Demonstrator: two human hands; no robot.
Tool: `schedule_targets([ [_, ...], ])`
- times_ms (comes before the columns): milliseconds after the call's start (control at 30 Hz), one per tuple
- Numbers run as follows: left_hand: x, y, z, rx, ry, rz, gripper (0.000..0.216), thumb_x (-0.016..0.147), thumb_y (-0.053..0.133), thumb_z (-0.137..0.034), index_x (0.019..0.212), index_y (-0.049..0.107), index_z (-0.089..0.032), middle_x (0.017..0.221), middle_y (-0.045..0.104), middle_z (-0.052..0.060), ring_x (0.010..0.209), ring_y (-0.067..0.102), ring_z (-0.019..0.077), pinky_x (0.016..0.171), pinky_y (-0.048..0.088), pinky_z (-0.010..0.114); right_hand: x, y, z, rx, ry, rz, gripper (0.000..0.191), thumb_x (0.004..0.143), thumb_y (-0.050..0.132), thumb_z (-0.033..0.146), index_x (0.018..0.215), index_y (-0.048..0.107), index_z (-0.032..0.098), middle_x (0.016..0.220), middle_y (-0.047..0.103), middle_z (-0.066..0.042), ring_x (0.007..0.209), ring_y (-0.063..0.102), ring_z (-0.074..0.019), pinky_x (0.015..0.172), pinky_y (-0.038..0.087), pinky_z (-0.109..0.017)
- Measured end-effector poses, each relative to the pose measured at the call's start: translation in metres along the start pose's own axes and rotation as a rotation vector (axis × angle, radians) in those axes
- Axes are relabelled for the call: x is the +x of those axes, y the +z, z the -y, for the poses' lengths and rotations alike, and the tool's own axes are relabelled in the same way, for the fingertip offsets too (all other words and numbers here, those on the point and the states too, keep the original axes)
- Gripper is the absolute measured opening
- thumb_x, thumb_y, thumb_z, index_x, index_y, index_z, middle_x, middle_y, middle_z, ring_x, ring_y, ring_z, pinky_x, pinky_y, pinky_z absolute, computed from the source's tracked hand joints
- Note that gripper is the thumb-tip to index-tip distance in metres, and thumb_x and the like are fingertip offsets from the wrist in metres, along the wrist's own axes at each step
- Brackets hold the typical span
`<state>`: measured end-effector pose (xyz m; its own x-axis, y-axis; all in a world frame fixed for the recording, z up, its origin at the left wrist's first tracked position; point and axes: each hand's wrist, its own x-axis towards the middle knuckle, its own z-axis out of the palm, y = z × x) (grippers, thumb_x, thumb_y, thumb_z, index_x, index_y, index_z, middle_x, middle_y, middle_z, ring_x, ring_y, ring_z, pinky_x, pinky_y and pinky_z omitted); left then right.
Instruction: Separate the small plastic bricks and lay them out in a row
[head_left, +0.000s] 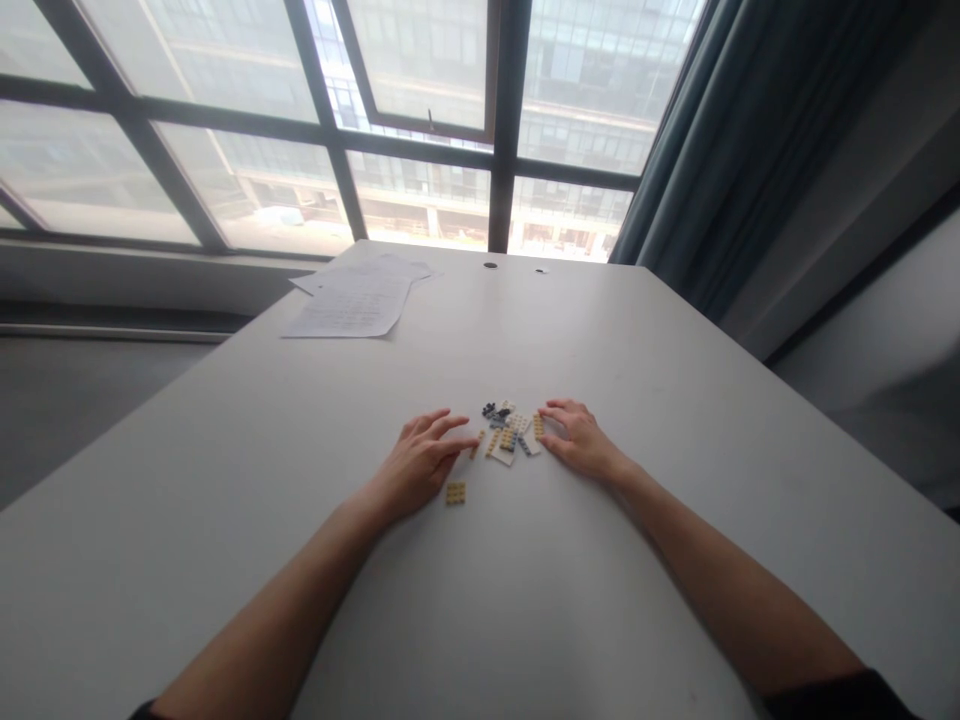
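Observation:
A small pile of building-brick pieces lies on the white table. My left hand is to the left of it, fingers stretched and apart, one fingertip at a narrow tan brick piece. On the pile's right side, my right hand has its thumb and a finger at the two ends of a tan plate piece. Between the hands are a white studded plate, dark grey pieces and a tan studded piece. A square tan plate lies apart, nearer me, below my left hand.
Printed paper sheets lie at the far left of the white table. Two small round fittings, one dark, are near the far edge. Beyond stand large windows and a dark curtain.

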<state>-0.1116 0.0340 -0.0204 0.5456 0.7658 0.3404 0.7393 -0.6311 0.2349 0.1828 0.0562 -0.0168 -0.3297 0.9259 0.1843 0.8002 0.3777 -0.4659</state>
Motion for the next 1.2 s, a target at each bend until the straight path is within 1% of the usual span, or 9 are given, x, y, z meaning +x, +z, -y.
schedule_targets([
  [167,0.001,-0.005,0.0,-0.004,-0.007,-0.056,0.023,0.089,0.048,-0.029,0.101,0.068,-0.029,0.123,0.061,0.005,0.125,0.044,0.0283,0.1,0.035,0.052,0.001,0.001,-0.001,0.032,0.009,-0.033,0.043,0.08,0.063,0.028,0.121,0.061,0.016,0.131,0.054,-0.015,0.125,0.044,-0.0273,0.106,0.033,-0.046],
  [300,0.001,-0.005,-0.002,-0.003,-0.039,-0.091,0.029,0.086,0.048,-0.026,0.111,0.063,-0.025,0.124,0.06,0.007,0.125,0.044,0.0274,0.103,0.034,0.051,0.0,0.001,0.001,0.056,0.006,-0.071,0.039,0.08,0.063,0.028,0.118,0.063,0.018,0.129,0.055,-0.013,0.123,0.044,-0.0272,0.105,0.032,-0.047],
  [433,0.002,0.0,-0.002,0.051,-0.082,-0.047,0.043,0.084,0.054,-0.043,0.121,0.058,-0.022,0.127,0.058,0.011,0.128,0.041,0.0324,0.103,0.031,0.054,0.0,0.003,0.003,0.07,-0.012,-0.094,0.036,0.079,0.064,0.027,0.115,0.064,0.021,0.127,0.055,-0.011,0.122,0.044,-0.0272,0.105,0.032,-0.049],
  [600,0.002,0.003,0.001,0.081,-0.094,-0.051,0.041,0.082,0.058,-0.051,0.111,0.064,-0.023,0.124,0.06,0.01,0.126,0.043,0.0339,0.102,0.032,0.057,0.0,0.003,0.007,0.11,-0.029,-0.127,0.035,0.078,0.065,0.026,0.113,0.065,0.02,0.126,0.056,-0.011,0.122,0.045,-0.0274,0.105,0.032,-0.049],
  [767,0.007,-0.008,-0.01,0.06,0.01,-0.225,0.039,0.078,0.067,-0.046,0.11,0.064,-0.024,0.12,0.062,0.01,0.122,0.047,0.0312,0.103,0.033,0.054,-0.003,-0.003,0.03,0.375,-0.044,-0.206,0.025,0.079,0.063,0.025,0.104,0.068,0.02,0.115,0.062,-0.009,0.111,0.054,-0.0228,0.101,0.038,-0.043],
  [833,0.01,-0.015,-0.021,0.051,0.067,-0.334,0.041,0.077,0.068,-0.046,0.112,0.063,-0.025,0.118,0.063,0.01,0.122,0.048,0.03,0.103,0.034,0.051,-0.006,-0.004,0.045,0.607,-0.011,-0.129,0.023,0.08,0.062,0.029,0.1,0.069,0.02,0.108,0.065,-0.008,0.099,0.06,-0.0202,0.092,0.045,-0.039],
  [900,0.012,-0.021,-0.033,0.04,0.131,-0.411,0.043,0.076,0.068,-0.048,0.112,0.062,-0.025,0.117,0.063,0.009,0.121,0.048,0.0291,0.103,0.036,0.048,-0.01,-0.004,0.059,0.856,0.024,0.012,0.025,0.082,0.061,0.035,0.099,0.07,0.02,0.099,0.068,-0.006,0.089,0.062,-0.018,0.085,0.048,-0.036],
  [1033,0.014,-0.028,-0.051,0.021,0.208,-0.481,0.044,0.077,0.067,-0.051,0.111,0.061,-0.025,0.116,0.063,0.008,0.119,0.05,0.0279,0.1,0.039,0.046,-0.016,-0.002,0.079,1.18,0.013,0.251,0.028,0.081,0.064,0.041,0.095,0.072,0.018,0.093,0.07,-0.006,0.086,0.062,-0.0175,0.086,0.047,-0.036],
  [1200,0.014,-0.029,-0.058,0.009,0.221,-0.496,0.043,0.077,0.067,-0.051,0.11,0.06,-0.025,0.114,0.064,0.007,0.117,0.051,0.0272,0.098,0.041,0.045,-0.02,-0.003,0.087,1.26,0.074,0.258,0.022,0.074,0.072,0.037,0.082,0.071,0.016,0.083,0.068,-0.003,0.079,0.059,-0.0155,0.082,0.046,-0.034],
])
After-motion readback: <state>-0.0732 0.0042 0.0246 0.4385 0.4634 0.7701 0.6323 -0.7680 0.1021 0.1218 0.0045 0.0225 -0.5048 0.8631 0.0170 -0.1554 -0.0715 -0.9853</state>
